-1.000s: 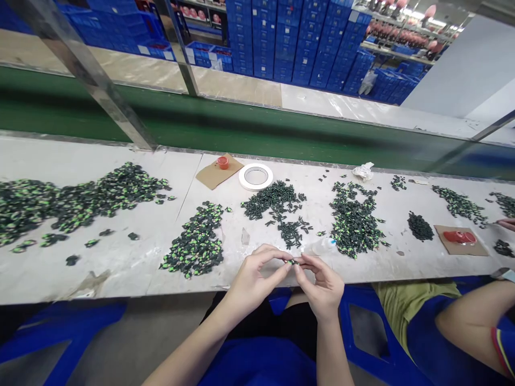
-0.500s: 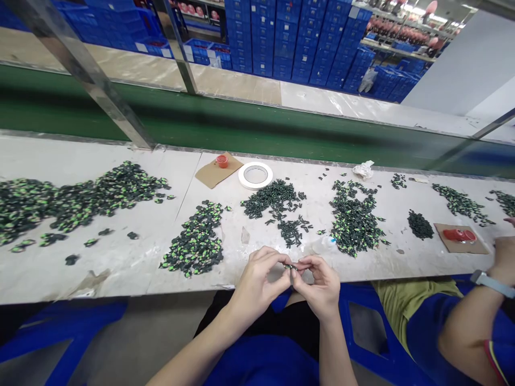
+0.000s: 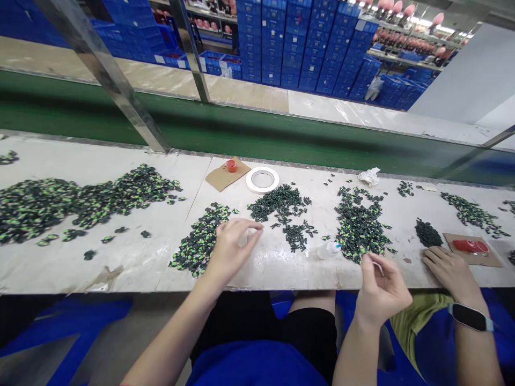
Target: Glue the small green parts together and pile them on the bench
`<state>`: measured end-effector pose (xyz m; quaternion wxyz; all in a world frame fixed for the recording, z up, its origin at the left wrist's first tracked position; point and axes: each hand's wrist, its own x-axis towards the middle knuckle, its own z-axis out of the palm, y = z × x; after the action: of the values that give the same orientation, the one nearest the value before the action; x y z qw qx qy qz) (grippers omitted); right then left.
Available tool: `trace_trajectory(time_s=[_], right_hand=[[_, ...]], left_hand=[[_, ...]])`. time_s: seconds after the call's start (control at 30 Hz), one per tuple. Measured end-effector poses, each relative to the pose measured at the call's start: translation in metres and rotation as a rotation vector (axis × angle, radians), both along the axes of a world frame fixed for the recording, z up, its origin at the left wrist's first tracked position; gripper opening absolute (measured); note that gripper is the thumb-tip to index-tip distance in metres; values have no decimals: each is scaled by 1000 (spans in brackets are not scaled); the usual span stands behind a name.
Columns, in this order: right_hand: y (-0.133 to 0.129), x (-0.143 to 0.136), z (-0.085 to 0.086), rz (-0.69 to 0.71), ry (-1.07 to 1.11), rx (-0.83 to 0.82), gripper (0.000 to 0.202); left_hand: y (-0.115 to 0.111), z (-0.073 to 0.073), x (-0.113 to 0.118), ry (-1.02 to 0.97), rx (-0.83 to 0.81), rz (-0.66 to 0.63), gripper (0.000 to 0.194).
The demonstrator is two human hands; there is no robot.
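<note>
My left hand (image 3: 233,247) is over the table beside the left black-and-green pile (image 3: 199,241); its thumb and index tips are pressed together, and anything between them is too small to make out. My right hand (image 3: 380,289) pinches a small green-and-black piece (image 3: 362,250) at the near edge of the right black-and-green pile (image 3: 356,225). Between my hands, farther back, lie small dark rod-like pieces (image 3: 277,201). A clear bottle with a blue tip (image 3: 328,250) lies left of my right hand.
A white tape roll (image 3: 262,180) and a red cup (image 3: 230,165) on cardboard (image 3: 220,178) stand at the back. A large black-and-green heap (image 3: 40,206) spreads leftward. At the right, another person's hand (image 3: 453,271) rests near a dark pile (image 3: 427,234) and red containers (image 3: 470,246).
My hands were together over the front edge, holding a small piece; they have parted, left hand leftward, right hand rightward to the pile. The other person's hand has come onto the table. The view has shifted.
</note>
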<state>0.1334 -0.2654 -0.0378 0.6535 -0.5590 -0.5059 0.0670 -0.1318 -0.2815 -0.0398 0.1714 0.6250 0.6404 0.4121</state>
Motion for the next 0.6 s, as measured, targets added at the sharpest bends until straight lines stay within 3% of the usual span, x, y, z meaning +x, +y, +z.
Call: trace_trajectory(time_s=[0.07, 0.17, 0.27, 0.43, 0.53, 0.6], right_hand=[[15, 8, -4, -108, 51, -32, 22], [25, 12, -12, -58, 14, -131, 35], [17, 9, -21, 36, -72, -140, 40], [-3, 3, -42, 252, -294, -253, 52], [-3, 0, -52, 245, -447, -309, 54], [1, -2, -54, 229, -489, -299, 45]], left_hand=[[14, -2, -22, 135, 20, 76, 15], [36, -8, -49, 307, -14, 77, 22], [58, -15, -66, 438, -89, 4, 24], [88, -22, -72, 480, -167, -112, 20], [100, -26, -67, 479, -182, -153, 14], [103, -26, -65, 485, -186, -155, 9]])
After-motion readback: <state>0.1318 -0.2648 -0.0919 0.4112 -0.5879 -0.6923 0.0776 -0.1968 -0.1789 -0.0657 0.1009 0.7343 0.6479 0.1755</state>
